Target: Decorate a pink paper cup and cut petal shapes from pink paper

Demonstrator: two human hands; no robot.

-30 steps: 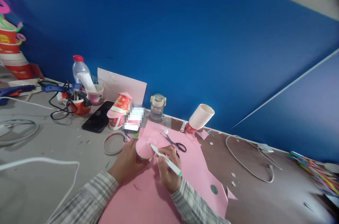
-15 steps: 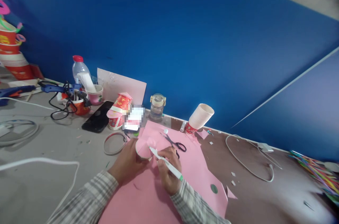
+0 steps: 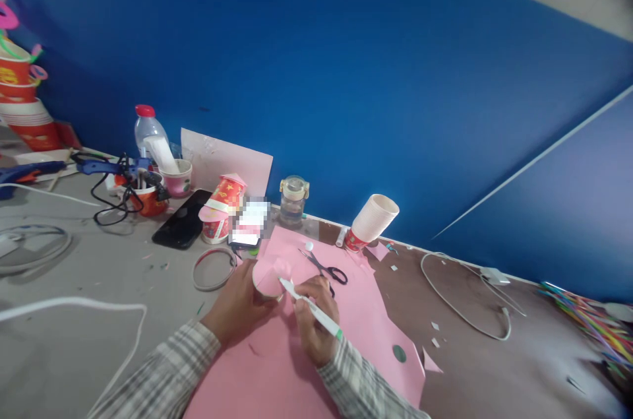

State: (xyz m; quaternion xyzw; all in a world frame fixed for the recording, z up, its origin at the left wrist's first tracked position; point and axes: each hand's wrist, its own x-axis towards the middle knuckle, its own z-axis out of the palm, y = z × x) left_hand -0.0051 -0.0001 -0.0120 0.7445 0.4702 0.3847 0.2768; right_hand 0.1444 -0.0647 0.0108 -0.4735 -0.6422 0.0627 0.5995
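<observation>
My left hand (image 3: 240,305) is closed around the side of a pale-rimmed paper cup (image 3: 268,278) whose top shows pink paper; most of its wall is hidden. In my right hand (image 3: 315,320) is a white marker (image 3: 321,317) with a green end, gripped like a pen. Its tip points at the right edge of the cup's pink top; whether it touches I cannot tell. Both hands are over a large sheet of pink paper (image 3: 346,346). Scissors (image 3: 322,266) with dark handles lie on the sheet, just beyond my right hand.
Left of the sheet are a tape roll (image 3: 214,268), a black phone (image 3: 182,220) and a red decorated cup (image 3: 223,204). A lidded jar (image 3: 293,200) and tilted stacked cups (image 3: 372,221) stand by the blue wall. A white cable (image 3: 462,323) and colourful sticks (image 3: 593,323) lie right.
The marker's tip has shifted very slightly down along the pink top. Both hands keep their grips, and the other things stay in place.
</observation>
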